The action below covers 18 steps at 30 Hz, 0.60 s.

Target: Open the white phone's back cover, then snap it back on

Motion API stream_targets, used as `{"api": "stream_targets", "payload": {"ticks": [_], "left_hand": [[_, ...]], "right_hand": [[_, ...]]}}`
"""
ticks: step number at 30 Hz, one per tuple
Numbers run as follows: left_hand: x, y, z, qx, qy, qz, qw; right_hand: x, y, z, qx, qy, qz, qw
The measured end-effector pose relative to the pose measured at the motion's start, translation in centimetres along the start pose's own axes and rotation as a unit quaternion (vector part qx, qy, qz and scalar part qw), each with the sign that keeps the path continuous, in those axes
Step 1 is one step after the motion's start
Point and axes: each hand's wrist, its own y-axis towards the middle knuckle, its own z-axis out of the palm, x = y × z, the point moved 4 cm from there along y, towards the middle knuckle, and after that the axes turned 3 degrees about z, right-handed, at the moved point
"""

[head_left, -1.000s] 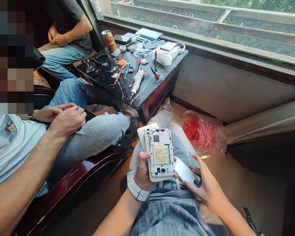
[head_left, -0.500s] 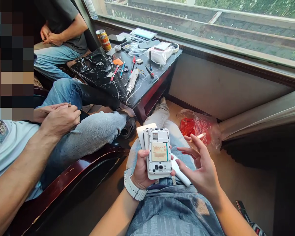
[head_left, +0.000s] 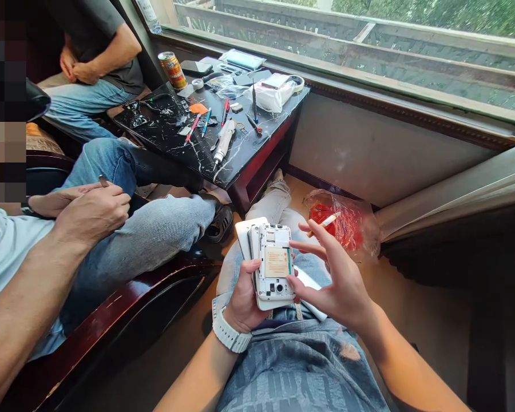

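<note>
My left hand (head_left: 246, 292), with a white watch on its wrist, is closed around a small stack of white smartphones. The top smartphone (head_left: 274, 289) has its back cover off, so the battery (head_left: 277, 262) and the camera lens show. Beneath it, the edges of other white phones or covers (head_left: 245, 229) fan out to the left. My right hand (head_left: 337, 274) holds a lit-looking cigarette (head_left: 328, 221) between its fingers. Its thumb and another fingertip reach the right edge of the top phone. On my lap, partly behind the right hand, lies a white object (head_left: 313, 280).
A black marbled table (head_left: 158, 137) ahead carries a drink can (head_left: 172, 70), pens, screwdrivers, a white electric screwdriver (head_left: 224, 142) and plastic bags. A red plastic bag (head_left: 347, 229) lies on the floor. A co-worker's hands (head_left: 90, 209) are at the left, beyond a wooden armrest (head_left: 124, 303).
My right hand has moved left to the phone's right edge, cigarette still between its fingers. The left hand keeps its hold on the stack. The view has shifted slightly right.
</note>
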Motion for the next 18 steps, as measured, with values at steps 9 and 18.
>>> {"api": "stream_targets", "payload": {"ticks": [9,18], "left_hand": [[0.5,-0.1,-0.5,-0.028,0.034,-0.008,0.999],[0.7,-0.2,-1.3,-0.062,0.06,-0.003,0.996]], "right_hand": [[-0.1,-0.3,0.3,0.035,-0.057,-0.041,0.997],[0.1,-0.2,0.6,0.076,-0.11,-0.069,0.989]]}}
